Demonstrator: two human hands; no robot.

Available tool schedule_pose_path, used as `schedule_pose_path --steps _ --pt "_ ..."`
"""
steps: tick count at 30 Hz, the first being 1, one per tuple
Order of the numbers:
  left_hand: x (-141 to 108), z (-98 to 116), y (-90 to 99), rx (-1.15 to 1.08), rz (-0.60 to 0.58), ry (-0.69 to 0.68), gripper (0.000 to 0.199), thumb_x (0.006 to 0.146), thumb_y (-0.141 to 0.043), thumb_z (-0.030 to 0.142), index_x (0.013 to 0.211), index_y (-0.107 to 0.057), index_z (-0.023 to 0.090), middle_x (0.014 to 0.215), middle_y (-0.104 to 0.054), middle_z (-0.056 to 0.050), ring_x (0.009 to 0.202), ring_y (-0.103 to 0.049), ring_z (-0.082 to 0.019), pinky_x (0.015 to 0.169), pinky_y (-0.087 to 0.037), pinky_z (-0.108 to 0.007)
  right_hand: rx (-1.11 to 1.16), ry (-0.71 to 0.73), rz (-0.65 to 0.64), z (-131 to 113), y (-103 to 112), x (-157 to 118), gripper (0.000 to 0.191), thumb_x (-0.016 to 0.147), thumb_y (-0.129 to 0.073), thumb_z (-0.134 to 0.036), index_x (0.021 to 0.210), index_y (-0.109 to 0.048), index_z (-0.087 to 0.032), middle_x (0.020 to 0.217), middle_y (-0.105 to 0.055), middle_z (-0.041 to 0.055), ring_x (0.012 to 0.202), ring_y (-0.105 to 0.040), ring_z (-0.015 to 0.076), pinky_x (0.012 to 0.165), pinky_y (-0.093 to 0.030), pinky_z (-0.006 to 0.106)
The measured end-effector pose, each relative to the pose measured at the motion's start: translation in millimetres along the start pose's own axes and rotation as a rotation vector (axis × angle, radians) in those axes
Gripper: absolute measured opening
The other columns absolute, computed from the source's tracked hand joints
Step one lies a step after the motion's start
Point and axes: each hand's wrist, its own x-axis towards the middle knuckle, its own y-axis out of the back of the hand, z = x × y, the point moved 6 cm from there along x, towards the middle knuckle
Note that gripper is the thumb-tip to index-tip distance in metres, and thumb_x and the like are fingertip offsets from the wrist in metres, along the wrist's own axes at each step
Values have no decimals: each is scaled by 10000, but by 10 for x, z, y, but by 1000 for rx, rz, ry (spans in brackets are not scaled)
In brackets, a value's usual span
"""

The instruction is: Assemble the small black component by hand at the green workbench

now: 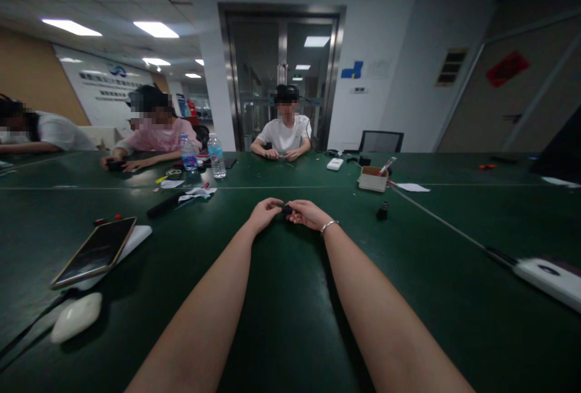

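Both my arms reach forward over the dark green table (290, 296). Between my fingertips is a small black object (286, 209), too small to name. My right hand (309, 214) is closed on it, fingers curled under, with a silver bracelet (329, 227) at the wrist. From the other side, the bent fingers and thumb of my left hand (265, 214) come up to the same object and seem to pinch its left end. Off to the right, a small black piece (382, 211) stands upright on the table.
At left lie a phone (97, 252) on a white box and a white rounded case (77, 317). Two water bottles (217, 155) stand farther back near papers. A small box (373, 179) holds a pen. A white device (551, 278) with a cable is at right. Several people sit around the table.
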Motion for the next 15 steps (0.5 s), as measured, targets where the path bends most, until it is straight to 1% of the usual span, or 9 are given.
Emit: schedule_pose_path --steps 2,3,6,7,8,10,12,13,15 --pt "-6 10 9 -2 3 -1 276 677 -601 219 939 -650 145 791 -649 -46 748 -584 -154 730 -441 -279 -17 2 4 -5 15 -10 94 877 -526 -172 945 -547 -110 582 -607 24 460 -584 79 422 -484 140" --pt "-9 13 13 -1 3 0 272 679 -598 214 936 -652 146 792 -650 -46 753 -586 -154 734 -442 -280 -17 17 3 -18 22 -19 126 851 -550 -138 976 -539 -127 620 -612 16 462 -585 74 417 -477 136" --pt "-14 22 18 -5 4 2 267 683 -595 208 937 -653 148 806 -652 -49 765 -588 -156 745 -443 -282 2 87 -6 -75 26 -45 432 744 -629 -46 1108 -478 -221 748 -609 -22 476 -592 58 425 -474 136" --pt "-14 25 16 -9 3 0 269 683 -597 206 939 -652 147 811 -652 -50 766 -588 -155 747 -443 -282 0 95 -9 -86 18 -47 501 729 -648 -55 1147 -447 -245 760 -603 -31 478 -595 59 428 -475 140" --pt "-13 27 15 -14 3 -1 271 680 -599 201 941 -650 145 813 -652 -51 764 -588 -154 748 -443 -282 -12 89 -9 -87 6 -43 514 739 -659 -99 1171 -425 -249 750 -602 -30 473 -596 64 425 -475 146" --pt "-10 31 14 -18 6 -6 269 675 -601 189 936 -647 140 807 -651 -50 752 -585 -152 743 -443 -283 -70 44 2 -66 -22 -21 405 814 -610 -259 1169 -425 -200 679 -602 -9 440 -585 84 389 -459 158" --pt "-7 35 20 -16 13 -13 261 676 -597 183 929 -647 140 790 -649 -46 736 -582 -150 733 -444 -283 -149 6 32 -43 -34 6 320 887 -483 -377 1100 -470 -139 592 -590 12 360 -532 85 315 -394 156" --pt "-6 38 26 -13 20 -16 258 677 -595 181 926 -647 141 779 -647 -44 729 -580 -149 728 -444 -283 -181 3 43 -40 -34 13 303 901 -451 -379 1066 -488 -128 565 -581 11 321 -493 74 286 -354 149" --pt "-5 42 43 -14 38 -17 260 677 -593 184 927 -649 141 763 -644 -43 721 -579 -149 722 -444 -283 -187 39 38 -57 -31 12 232 874 -521 -278 1067 -487 -153 585 -580 -13 302 -466 53 279 -331 136"
